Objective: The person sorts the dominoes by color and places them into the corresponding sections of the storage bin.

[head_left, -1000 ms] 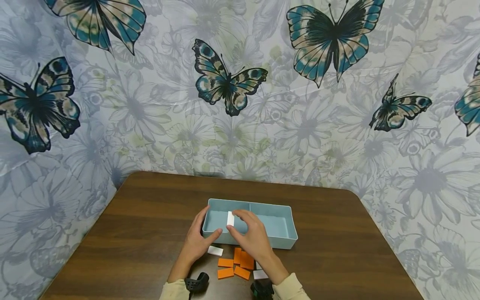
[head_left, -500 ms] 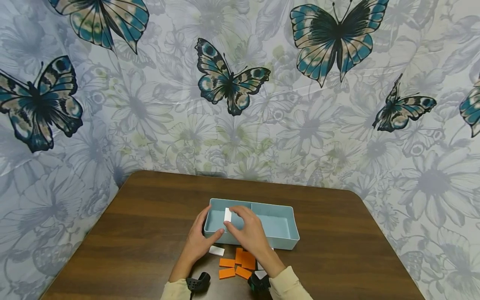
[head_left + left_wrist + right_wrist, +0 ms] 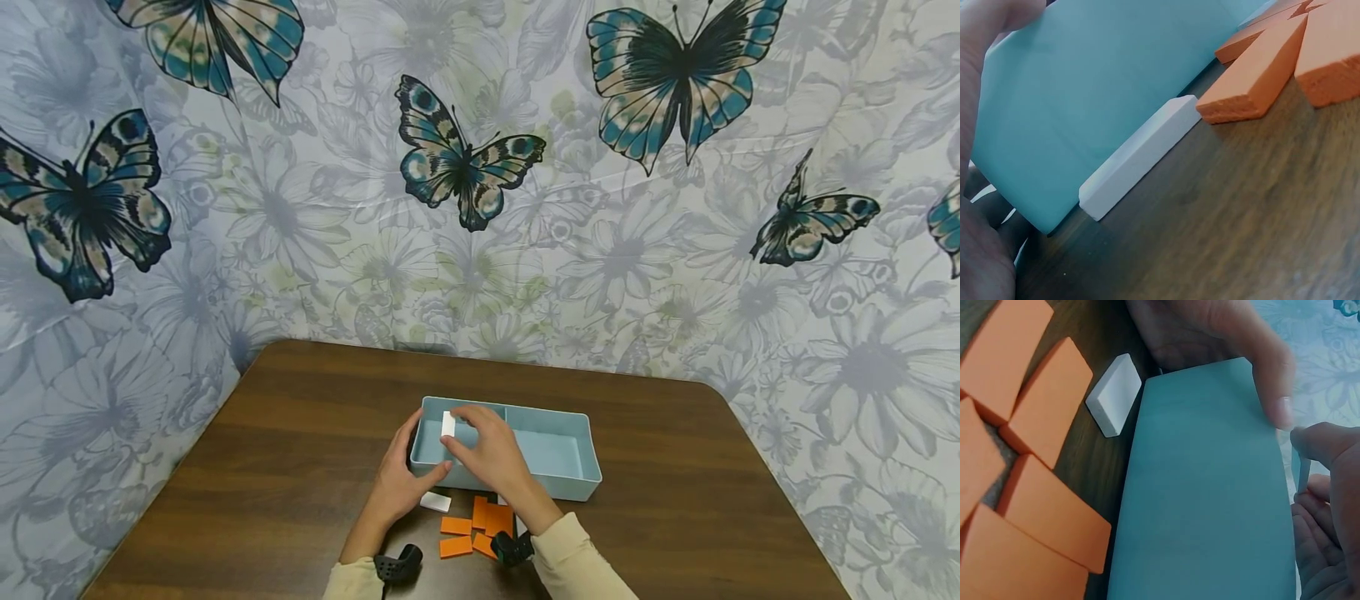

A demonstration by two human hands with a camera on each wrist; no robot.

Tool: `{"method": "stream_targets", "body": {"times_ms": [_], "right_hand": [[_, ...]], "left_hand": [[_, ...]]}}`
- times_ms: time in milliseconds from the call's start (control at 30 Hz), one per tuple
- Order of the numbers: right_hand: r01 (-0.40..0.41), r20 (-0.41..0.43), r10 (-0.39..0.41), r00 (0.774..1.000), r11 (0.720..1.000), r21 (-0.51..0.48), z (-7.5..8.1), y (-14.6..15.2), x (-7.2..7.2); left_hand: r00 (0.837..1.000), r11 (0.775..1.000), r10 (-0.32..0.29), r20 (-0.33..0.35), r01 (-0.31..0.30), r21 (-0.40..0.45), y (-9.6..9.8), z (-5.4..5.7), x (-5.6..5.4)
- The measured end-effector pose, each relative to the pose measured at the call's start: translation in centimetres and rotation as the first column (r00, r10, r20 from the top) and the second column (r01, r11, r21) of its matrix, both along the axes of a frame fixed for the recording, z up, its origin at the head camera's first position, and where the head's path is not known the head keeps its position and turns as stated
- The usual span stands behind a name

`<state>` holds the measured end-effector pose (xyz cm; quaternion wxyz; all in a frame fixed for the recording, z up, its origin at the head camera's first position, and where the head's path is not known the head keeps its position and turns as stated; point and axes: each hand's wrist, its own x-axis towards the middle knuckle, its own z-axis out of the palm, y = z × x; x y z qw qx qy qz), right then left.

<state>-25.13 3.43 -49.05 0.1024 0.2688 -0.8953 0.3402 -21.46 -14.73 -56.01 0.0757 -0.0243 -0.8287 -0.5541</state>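
A light-blue two-compartment plastic box (image 3: pixel 551 485) stands on the table. My left hand (image 3: pixel 397 483) holds its left end, thumb at the near rim and fingers along the outer left side. Between thumb and fingertips my right hand (image 3: pixel 497 454) pinches a small white rectangular block (image 3: pixel 447 424), upright over the left compartment. Another white block (image 3: pixel 1138 156) lies on the table against the box's near wall, as the left wrist view shows. Several orange blocks (image 3: pixel 456 526) lie in front of the box, partly hidden by the right wrist.
The brown wooden table (image 3: pixel 675 500) has rounded far corners and meets a wall covering (image 3: pixel 600 283) printed with butterflies and flowers. More white blocks show partly beside the right wrist (image 3: pixel 521 527). A black camera strap (image 3: pixel 399 565) circles the left wrist.
My right hand has moved left and slightly away from me with the white block, toward the box's left end. The left hand keeps its hold on the box.
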Motion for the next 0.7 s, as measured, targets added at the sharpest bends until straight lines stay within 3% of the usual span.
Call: {"method": "stream_targets", "body": {"times_ms": [233,433,700], "right_hand": [[-0.019,0.058,0.018,0.998,1.0,0.018,-0.3,-0.7,-0.8],[-0.056,0.097,0.046,0.994,0.993,0.103,-0.5,-1.2,-1.4],[-0.054,0.17,0.029,0.985,0.988,0.146,-0.5,-1.9,-1.9]], "left_hand": [[1.0,1.0,-0.011,0.019,0.011,0.018,-0.1,-0.1,0.0],[1.0,1.0,-0.016,0.011,0.015,0.022,-0.2,-0.3,-0.1],[1.0,0.999,-0.021,-0.003,0.021,0.03,-0.2,-0.4,-0.2]]}}
